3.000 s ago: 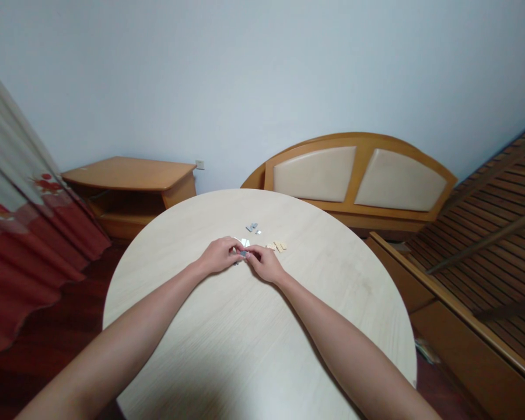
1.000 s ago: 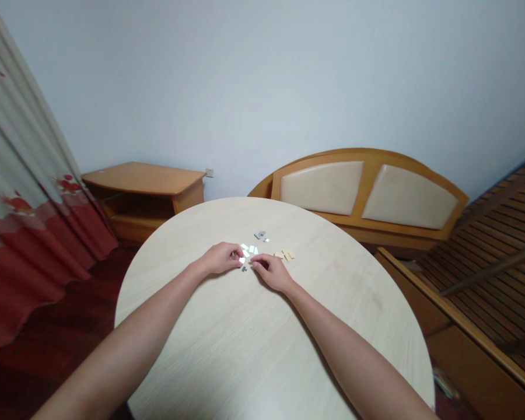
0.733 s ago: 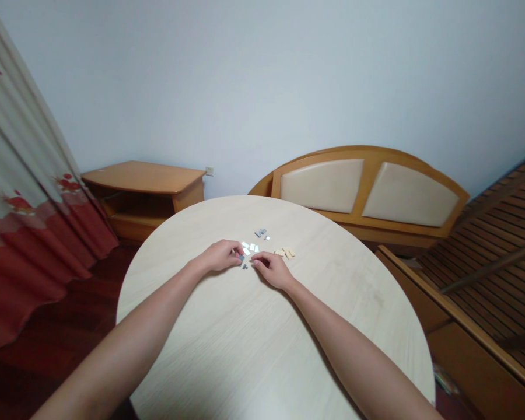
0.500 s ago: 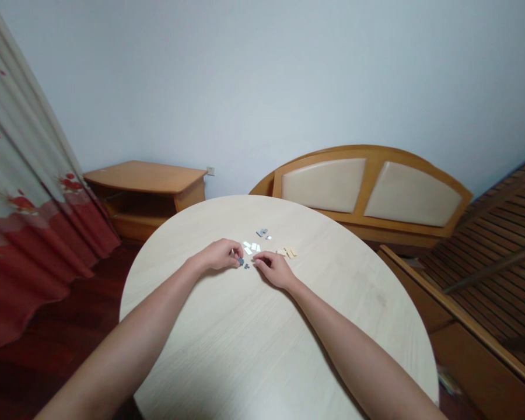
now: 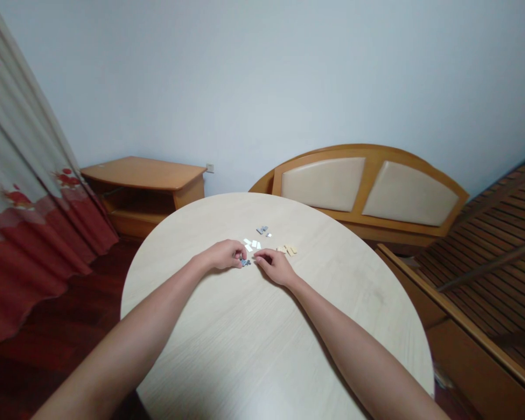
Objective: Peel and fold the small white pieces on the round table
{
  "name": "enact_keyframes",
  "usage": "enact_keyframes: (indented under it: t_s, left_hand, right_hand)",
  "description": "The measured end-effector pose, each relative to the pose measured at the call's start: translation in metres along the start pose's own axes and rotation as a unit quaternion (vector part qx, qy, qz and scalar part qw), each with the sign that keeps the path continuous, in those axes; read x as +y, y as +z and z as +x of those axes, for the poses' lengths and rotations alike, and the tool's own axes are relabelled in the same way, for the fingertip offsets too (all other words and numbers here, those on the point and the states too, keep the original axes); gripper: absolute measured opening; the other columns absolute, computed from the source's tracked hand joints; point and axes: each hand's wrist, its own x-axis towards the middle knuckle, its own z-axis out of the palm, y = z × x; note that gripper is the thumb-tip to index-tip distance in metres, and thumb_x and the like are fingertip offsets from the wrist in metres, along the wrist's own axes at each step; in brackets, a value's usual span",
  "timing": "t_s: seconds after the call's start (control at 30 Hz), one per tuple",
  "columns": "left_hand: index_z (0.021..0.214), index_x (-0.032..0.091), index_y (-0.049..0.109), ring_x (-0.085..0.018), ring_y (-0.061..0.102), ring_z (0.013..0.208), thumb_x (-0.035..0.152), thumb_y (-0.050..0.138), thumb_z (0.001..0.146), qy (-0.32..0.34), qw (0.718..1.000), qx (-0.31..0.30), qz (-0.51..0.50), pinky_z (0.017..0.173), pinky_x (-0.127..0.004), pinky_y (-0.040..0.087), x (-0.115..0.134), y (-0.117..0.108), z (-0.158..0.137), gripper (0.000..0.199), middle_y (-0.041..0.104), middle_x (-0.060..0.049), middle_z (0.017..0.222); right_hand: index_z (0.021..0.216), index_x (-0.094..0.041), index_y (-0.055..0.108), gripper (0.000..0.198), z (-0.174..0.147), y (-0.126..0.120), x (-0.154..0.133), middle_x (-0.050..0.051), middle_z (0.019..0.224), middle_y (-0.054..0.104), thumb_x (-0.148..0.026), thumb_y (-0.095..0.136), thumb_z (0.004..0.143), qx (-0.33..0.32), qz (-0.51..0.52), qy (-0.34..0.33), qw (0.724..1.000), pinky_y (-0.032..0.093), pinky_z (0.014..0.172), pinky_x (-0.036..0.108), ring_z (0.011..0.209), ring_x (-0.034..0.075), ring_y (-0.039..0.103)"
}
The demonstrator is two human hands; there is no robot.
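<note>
My left hand (image 5: pixel 226 255) is over the middle of the round table, fingers curled and thumb tip low. At its fingertips lie small dark grey pieces (image 5: pixel 245 263), like toy building bricks; the hand seems closed on one. Close by on the right, my right hand (image 5: pixel 276 268) has thumb and forefinger drawn together; anything between them is too small to make out. Just beyond both hands are several flat white tiles (image 5: pixel 248 248). Small tan pieces (image 5: pixel 290 251) lie past my right hand, and a cluster of grey pieces (image 5: pixel 262 230) sits farther back.
The pale round table (image 5: pixel 227 338) has a wooden cabinet (image 5: pixel 144 173) behind it on the left. A headboard with cream panels (image 5: pixel 319 184) leans at the wall. Slatted wooden boards (image 5: pixel 494 251) stand on the right, a red and white curtain (image 5: pixel 35 233) on the left.
My left hand has shifted slightly right with the dark grey piece at its fingertips, now against the smaller dark piece. My right hand stays almost in place.
</note>
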Motion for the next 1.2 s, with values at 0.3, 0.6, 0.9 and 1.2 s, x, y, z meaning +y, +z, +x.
enact_keyframes:
  t_s: [0.3,0.6,0.9,1.2]
  left_hand:
    - [0.096,0.020,0.070,-0.015,0.055,0.071,0.023,0.073,0.068,-0.031,0.998,0.020,0.042,0.065,-0.025,0.040,-0.001,0.001,0.003,0.029,0.061,0.000,0.083]
    - [0.098,0.017,0.072,-0.016,0.058,0.075,0.028,0.073,0.070,-0.044,0.999,-0.006,0.018,0.069,-0.026,0.043,-0.010,0.004,0.004,0.030,0.065,-0.003,0.088]
    - [0.090,0.015,0.072,-0.014,0.056,0.069,0.025,0.072,0.069,-0.071,0.996,-0.034,-0.035,0.063,-0.025,0.041,-0.004,0.002,0.004,0.023,0.065,-0.002,0.078]
    - [0.089,0.015,0.070,-0.013,0.054,0.068,0.022,0.074,0.065,-0.080,0.994,-0.037,-0.058,0.064,-0.025,0.041,-0.006,0.000,0.002,0.025,0.062,0.000,0.075]
  right_hand:
    - [0.096,-0.017,0.072,0.016,-0.002,0.000,-0.001,0.006,0.089,0.071,-0.023,0.061,0.087,-0.006,-0.030,-0.042,0.999,0.047,0.073,0.030,0.077,0.018,0.063]
    - [0.094,-0.017,0.072,0.011,-0.005,0.002,-0.007,0.006,0.090,0.063,-0.018,0.063,0.087,-0.025,-0.138,-0.092,0.986,0.046,0.077,0.031,0.083,0.018,0.059]
    - [0.091,-0.018,0.075,0.014,-0.005,0.010,-0.015,0.006,0.089,0.066,-0.015,0.061,0.089,-0.031,-0.148,-0.104,0.983,0.046,0.077,0.030,0.085,0.018,0.061]
    - [0.090,-0.018,0.072,0.016,-0.001,0.016,-0.018,0.005,0.088,0.068,-0.020,0.056,0.091,0.017,-0.161,-0.068,0.985,0.045,0.076,0.028,0.084,0.018,0.061]
